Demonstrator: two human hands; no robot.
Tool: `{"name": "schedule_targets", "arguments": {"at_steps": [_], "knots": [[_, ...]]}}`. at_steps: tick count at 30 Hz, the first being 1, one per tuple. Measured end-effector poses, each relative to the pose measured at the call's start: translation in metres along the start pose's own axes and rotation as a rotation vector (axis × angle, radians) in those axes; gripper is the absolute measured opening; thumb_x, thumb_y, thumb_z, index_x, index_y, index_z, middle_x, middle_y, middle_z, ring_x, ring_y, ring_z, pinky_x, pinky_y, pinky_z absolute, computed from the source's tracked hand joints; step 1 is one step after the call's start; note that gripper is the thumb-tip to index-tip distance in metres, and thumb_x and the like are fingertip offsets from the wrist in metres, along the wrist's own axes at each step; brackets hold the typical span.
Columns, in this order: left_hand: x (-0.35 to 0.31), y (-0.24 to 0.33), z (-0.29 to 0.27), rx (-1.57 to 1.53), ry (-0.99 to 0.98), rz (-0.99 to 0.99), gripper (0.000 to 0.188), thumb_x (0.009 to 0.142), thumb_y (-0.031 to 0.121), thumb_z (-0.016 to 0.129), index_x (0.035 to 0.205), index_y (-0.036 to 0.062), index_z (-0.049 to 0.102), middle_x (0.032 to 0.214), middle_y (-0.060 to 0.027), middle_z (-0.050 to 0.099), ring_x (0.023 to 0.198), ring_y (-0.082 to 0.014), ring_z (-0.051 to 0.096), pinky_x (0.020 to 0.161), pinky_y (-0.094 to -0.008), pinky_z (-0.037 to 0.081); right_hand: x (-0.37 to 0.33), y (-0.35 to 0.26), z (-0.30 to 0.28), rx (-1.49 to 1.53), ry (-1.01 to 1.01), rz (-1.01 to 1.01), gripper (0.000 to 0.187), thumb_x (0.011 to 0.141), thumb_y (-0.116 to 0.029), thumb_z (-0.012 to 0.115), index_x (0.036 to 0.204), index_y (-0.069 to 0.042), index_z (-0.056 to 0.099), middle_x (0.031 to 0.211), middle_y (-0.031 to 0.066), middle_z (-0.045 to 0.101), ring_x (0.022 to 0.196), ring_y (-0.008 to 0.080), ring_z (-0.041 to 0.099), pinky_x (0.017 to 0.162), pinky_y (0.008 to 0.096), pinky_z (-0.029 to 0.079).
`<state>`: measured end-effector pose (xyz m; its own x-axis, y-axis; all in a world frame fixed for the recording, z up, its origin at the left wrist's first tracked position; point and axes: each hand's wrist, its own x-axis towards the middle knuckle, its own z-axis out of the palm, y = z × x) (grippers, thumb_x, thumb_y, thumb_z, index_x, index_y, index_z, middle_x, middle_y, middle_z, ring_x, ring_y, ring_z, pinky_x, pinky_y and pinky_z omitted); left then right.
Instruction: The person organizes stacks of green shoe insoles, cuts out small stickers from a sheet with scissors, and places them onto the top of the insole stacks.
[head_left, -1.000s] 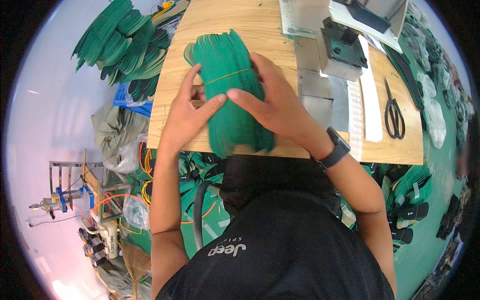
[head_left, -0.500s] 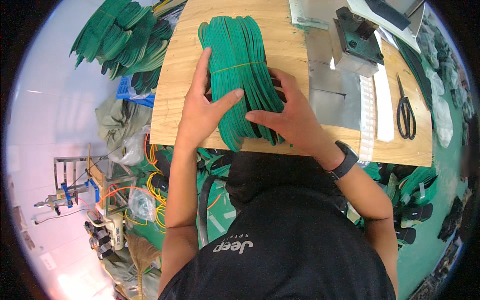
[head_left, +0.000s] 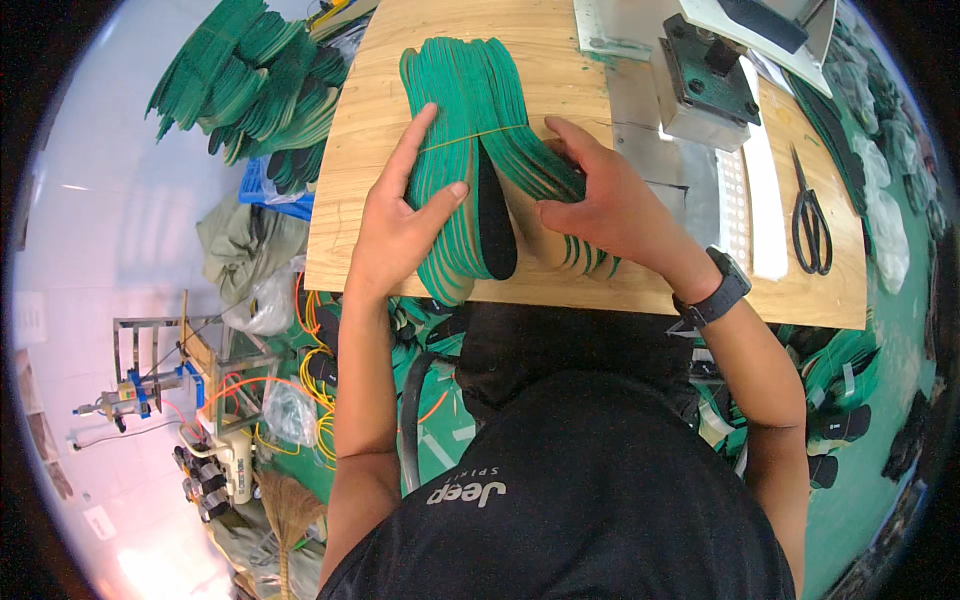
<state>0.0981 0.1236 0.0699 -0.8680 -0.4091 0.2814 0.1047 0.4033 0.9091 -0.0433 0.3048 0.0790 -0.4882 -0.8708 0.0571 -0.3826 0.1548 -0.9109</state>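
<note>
Green bundle (head_left: 465,100), hands (head_left: 395,235) (head_left: 628,212) cupping either side

Losing some fingers of left bare hand (head_left: 395,232) behind banded bundle of flat green-and-tan pieces (head_left: 462,92); losing some of right bare hand (head_left: 632,218) there too. Seeing tan faces (head_left: 542,238) in its gap only blurred. Losing white-and-black metal machine (head_left: 765,25) past top edge, black cloth shirt (head_left: 570,480) past bottom.

Wood tbl (head_left: 560,80) — grn bundle (head_left: 465,115), metal plate (head_left: 665,195), wht strip (head_left: 767,220), blk scissors (head_left: 812,235) on top.
</note>
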Motion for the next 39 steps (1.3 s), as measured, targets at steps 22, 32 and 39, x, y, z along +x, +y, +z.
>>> {"name": "schedule_targets", "arguments": {"at_steps": [22,32,39], "knots": [[0.094,-0.024,-0.014,0.34,-0.036,-0.007,0.056,0.079,0.017,0.062,0.133,0.0097,0.051,0.117,-0.0148,0.063,0.1,-0.017,0.059,0.088,-0.0282,0.046,0.03,0.003,-0.002,-0.587,0.228,-0.225,0.036,0.073,-0.025,0.065,0.089,0.005,0.051,0.085,0.0236,0.059,0.08,0.0402,0.059,0.068,0.0462,0.048],[0.186,-0.069,-0.075,1.089,0.033,0.183,0.067,0.08,0.036,0.066,0.136,0.0056,0.045,0.146,-0.0206,0.034,0.137,-0.0357,0.028,0.109,-0.0416,0.026,-0.084,-0.003,-0.058,-0.639,0.022,0.04,0.041,0.072,-0.023,0.071,0.097,0.0,0.049,0.084,0.0212,0.057,0.083,0.0408,0.056,0.071,0.0454,0.046],[0.063,0.067,0.044,0.77,-0.801,0.601,0.081,0.062,0.023,0.079,0.135,0.0138,0.046,0.127,-0.0174,0.047,0.123,-0.0363,0.041,0.102,-0.0426,0.035,-0.079,0.003,-0.044,-0.596,0.116,-0.051,0.045,0.072,-0.023,0.072,0.104,0.0,0.05,0.087,0.0193,0.058,0.083,0.0391,0.057,0.071,0.0442,0.047]]}}
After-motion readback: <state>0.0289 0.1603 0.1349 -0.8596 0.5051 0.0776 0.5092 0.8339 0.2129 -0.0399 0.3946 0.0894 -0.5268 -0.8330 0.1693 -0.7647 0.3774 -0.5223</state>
